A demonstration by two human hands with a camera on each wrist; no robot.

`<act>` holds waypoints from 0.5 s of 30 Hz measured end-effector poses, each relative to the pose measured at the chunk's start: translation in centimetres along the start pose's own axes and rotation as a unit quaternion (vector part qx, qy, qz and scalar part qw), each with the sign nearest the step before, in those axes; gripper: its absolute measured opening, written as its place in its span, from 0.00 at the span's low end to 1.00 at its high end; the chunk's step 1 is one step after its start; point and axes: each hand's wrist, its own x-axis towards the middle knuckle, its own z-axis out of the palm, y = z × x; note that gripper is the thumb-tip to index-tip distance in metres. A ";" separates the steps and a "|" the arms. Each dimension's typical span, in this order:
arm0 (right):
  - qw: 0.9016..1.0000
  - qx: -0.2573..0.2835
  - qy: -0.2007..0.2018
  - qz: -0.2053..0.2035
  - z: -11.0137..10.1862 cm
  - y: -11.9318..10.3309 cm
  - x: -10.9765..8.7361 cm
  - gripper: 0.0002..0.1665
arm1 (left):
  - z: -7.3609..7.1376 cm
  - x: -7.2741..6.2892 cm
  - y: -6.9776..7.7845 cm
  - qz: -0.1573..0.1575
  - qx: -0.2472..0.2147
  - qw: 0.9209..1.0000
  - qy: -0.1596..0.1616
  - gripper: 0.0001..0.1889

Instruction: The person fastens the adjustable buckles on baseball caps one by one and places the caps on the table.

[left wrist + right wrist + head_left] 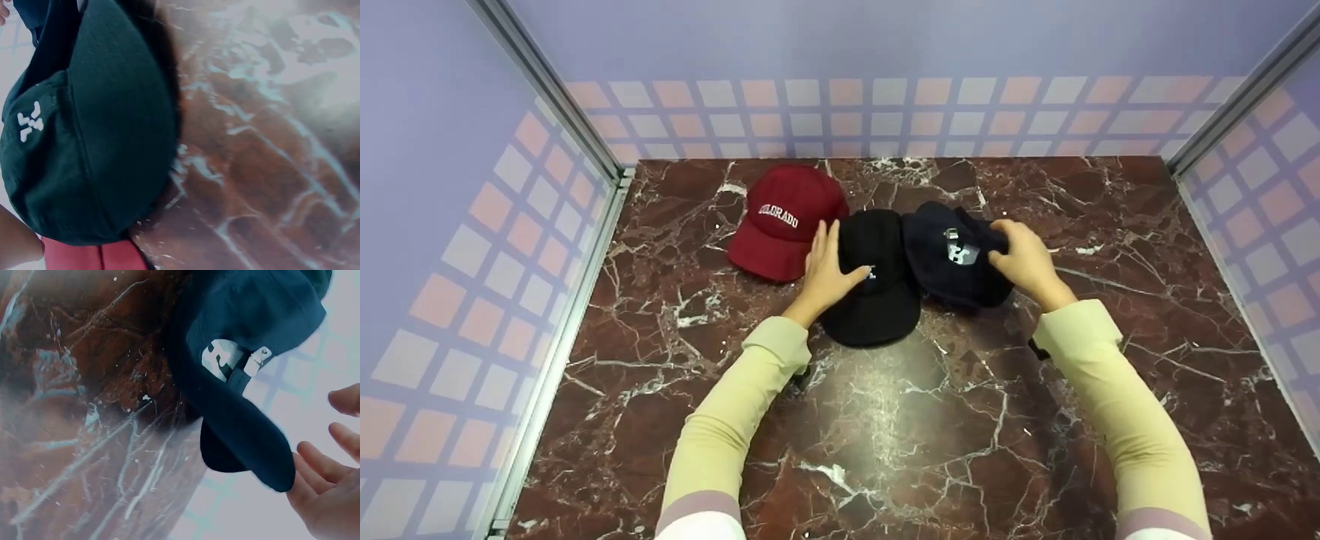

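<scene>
A black cap [874,307] with a small white emblem lies brim toward me on the marble-patterned surface. My left hand [829,266] rests along its left side, fingers straight and thumb at the front near the emblem. To its right is a navy cap [930,259], with a metal buckle and a white patch showing. My right hand [1027,262] touches this cap's right edge; in the right wrist view its fingers [320,464] are spread beside the brim, not curled round it. A dark red cap [799,199] lettered COLORADO lies behind my left hand, partly overlapped by the black cap.
The brown marble-patterned table [877,450] extends in front of the caps. A back wall [885,45] with pink and white squares stands behind it. Side panels, including the left panel [435,225], border the table, with metal strips at the corners.
</scene>
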 end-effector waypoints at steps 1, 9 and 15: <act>1.000 -0.023 -0.008 0.001 0.2 -0.2 0.0 0.27 | 0.1 0.1 0.2 0.006 0.003 1.000 0.000 0.47; 0.986 -0.160 -0.004 0.039 1.6 -1.2 0.0 0.32 | 0.7 0.0 1.1 0.022 0.008 1.000 -0.020 0.48; 0.982 -0.169 -0.002 0.086 2.2 -1.1 0.2 0.28 | 1.1 -0.2 1.3 0.031 0.010 0.999 -0.025 0.48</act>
